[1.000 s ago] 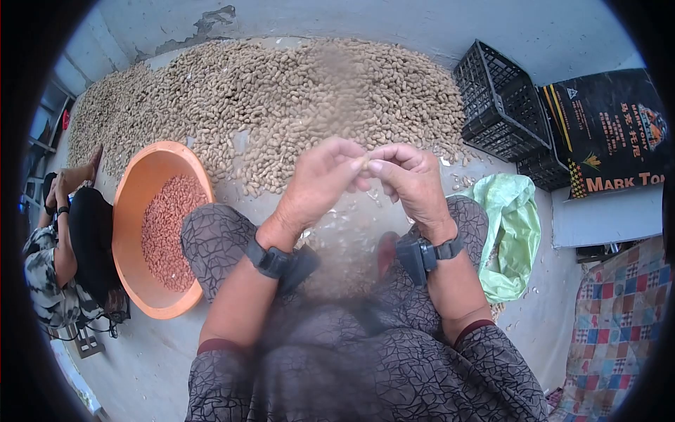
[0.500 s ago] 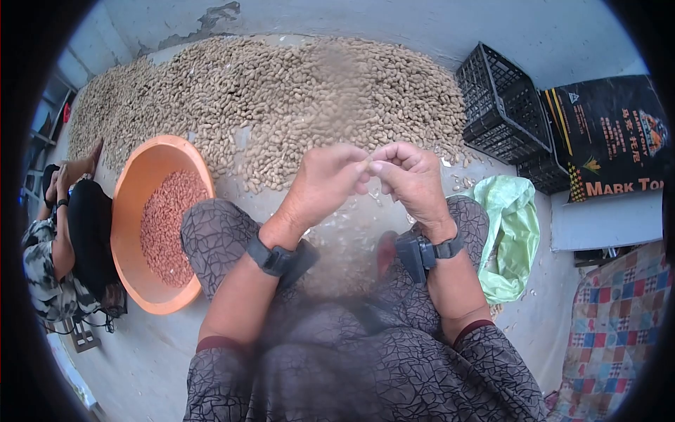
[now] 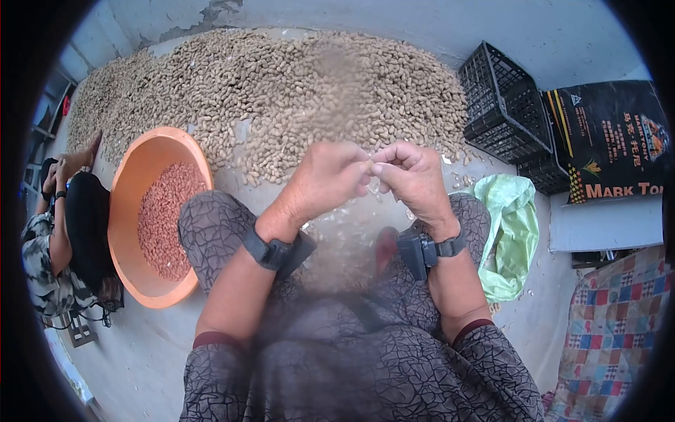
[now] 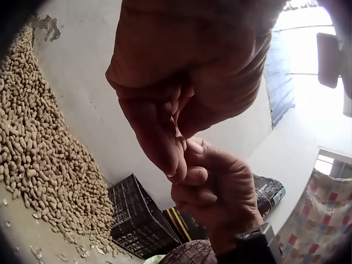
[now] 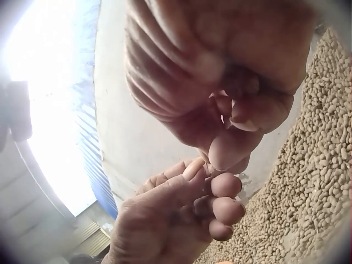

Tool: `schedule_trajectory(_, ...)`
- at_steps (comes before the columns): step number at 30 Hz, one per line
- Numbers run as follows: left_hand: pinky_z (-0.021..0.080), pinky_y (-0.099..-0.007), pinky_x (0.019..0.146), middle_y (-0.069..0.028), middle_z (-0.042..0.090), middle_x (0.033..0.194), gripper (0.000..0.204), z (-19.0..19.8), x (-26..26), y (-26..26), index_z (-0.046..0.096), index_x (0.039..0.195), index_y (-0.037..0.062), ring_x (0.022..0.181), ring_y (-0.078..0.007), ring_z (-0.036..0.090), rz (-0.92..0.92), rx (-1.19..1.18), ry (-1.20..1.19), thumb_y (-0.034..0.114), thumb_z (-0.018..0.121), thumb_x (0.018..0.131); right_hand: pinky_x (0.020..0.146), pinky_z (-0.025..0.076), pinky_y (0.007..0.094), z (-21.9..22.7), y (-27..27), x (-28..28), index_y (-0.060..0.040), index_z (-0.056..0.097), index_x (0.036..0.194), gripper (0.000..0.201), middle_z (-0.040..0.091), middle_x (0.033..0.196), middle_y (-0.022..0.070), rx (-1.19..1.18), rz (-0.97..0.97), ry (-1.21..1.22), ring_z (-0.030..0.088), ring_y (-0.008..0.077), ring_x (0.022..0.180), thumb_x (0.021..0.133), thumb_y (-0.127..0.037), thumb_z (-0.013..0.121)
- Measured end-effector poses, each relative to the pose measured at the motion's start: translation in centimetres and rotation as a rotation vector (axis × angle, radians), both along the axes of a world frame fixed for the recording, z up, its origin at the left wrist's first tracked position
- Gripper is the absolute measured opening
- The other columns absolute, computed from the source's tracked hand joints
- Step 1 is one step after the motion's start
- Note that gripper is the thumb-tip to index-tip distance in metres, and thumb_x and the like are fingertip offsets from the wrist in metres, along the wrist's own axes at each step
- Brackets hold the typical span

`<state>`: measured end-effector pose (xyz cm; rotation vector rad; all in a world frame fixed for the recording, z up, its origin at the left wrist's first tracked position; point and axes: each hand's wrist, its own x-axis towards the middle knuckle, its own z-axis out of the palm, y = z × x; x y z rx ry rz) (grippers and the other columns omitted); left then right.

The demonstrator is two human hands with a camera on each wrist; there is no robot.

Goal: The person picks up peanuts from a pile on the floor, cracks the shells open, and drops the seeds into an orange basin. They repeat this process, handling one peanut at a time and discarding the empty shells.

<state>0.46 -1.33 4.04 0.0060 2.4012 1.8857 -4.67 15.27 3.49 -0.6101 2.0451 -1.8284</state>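
In the head view my left hand (image 3: 325,177) and right hand (image 3: 413,181) meet in front of my knees. Thumbs and curled fingers of both pinch a small pale peanut (image 3: 370,167), mostly hidden by the fingertips. Seen from the left wrist, the left hand (image 4: 190,60) bends down over the right hand (image 4: 220,184), with fingertips together. The right wrist view has the right hand (image 5: 220,66) above the left hand (image 5: 165,220). Beyond them spreads a big heap of unshelled peanuts (image 3: 274,91). Reddish shelled peanuts (image 3: 169,218) lie in an orange basin (image 3: 123,232) by my left knee.
Black plastic crates (image 3: 503,98) stand against the wall at the right, beside a black printed sack (image 3: 605,141). A light green bag (image 3: 517,232) lies by my right knee. Another person (image 3: 60,232) sits at far left. Patchwork cloth (image 3: 608,330) hangs at lower right.
Both hands stay together at the fingertips, with slight finger movement. The head view has shifted a little, so the basin and heap sit slightly higher in it.
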Motion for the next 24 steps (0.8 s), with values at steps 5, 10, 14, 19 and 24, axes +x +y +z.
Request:
schedule_trajectory(5, 0.053, -0.0232, 0.055, -0.0068, 0.063, 0.074, 0.016, -0.1, 0.1, -0.1, 0.062, 0.087, -0.0048, 0.063, -0.0113, 0.063, -0.052, 0.035, -0.018, 0.005, 0.049, 0.088, 0.041, 0.039, 0.0159, -0.2, 0.1, 0.0, 0.0016, 0.065, 0.081, 0.008, 0.065, 0.070, 0.0066, -0.005, 0.024, -0.041, 0.056, 0.0052, 0.054, 0.076, -0.005, 0.065)
schedule_trajectory(10, 0.052, -0.0235, 0.052, -0.0068, 0.062, 0.072, 0.015, -1.4, 0.1, 1.0, 0.061, 0.083, -0.0045, 0.060, -0.0113, 0.062, -0.027, 0.020, -0.042, 0.004, 0.049, 0.086, 0.041, 0.039, 0.0169, -1.1, 0.0, -0.1, 0.0006, 0.062, 0.073, 0.003, 0.063, 0.066, 0.0067, 0.001, -0.027, -0.168, 0.055, 0.0066, 0.051, 0.072, -0.002, 0.064)
schedule_trajectory(14, 0.050, -0.0231, 0.049, -0.0062, 0.061, 0.069, 0.014, -3.1, -0.2, 1.3, 0.059, 0.082, -0.0039, 0.056, -0.0104, 0.061, 0.010, -0.139, 0.022, 0.006, 0.049, 0.086, 0.041, 0.039, 0.0171, -2.9, -0.2, -0.4, -0.0002, 0.060, 0.069, 0.003, 0.061, 0.063, 0.0066, -0.022, -0.059, -0.210, 0.052, 0.0069, 0.047, 0.072, 0.001, 0.061)
schedule_trajectory(19, 0.047, -0.0213, 0.048, -0.0045, 0.060, 0.070, 0.012, -3.0, -0.4, 1.5, 0.057, 0.083, -0.0018, 0.056, -0.0080, 0.057, 0.108, 0.184, -0.075, 0.008, 0.052, 0.087, 0.040, 0.039, 0.0194, -2.0, -0.9, -0.3, -0.0003, 0.059, 0.066, 0.006, 0.059, 0.059, 0.0049, -0.122, -0.163, -0.306, 0.053, 0.0078, 0.048, 0.071, -0.002, 0.061)
schedule_trajectory(24, 0.043, -0.0193, 0.050, -0.0021, 0.058, 0.071, 0.011, -5.1, -0.6, 2.1, 0.057, 0.084, 0.0000, 0.058, -0.0055, 0.052, 0.180, 0.281, -0.082, 0.010, 0.054, 0.087, 0.039, 0.039, 0.0201, -2.5, -1.3, 0.2, 0.0006, 0.058, 0.065, 0.006, 0.057, 0.058, 0.0057, -0.143, -0.199, -0.292, 0.052, 0.0082, 0.047, 0.071, -0.001, 0.060)
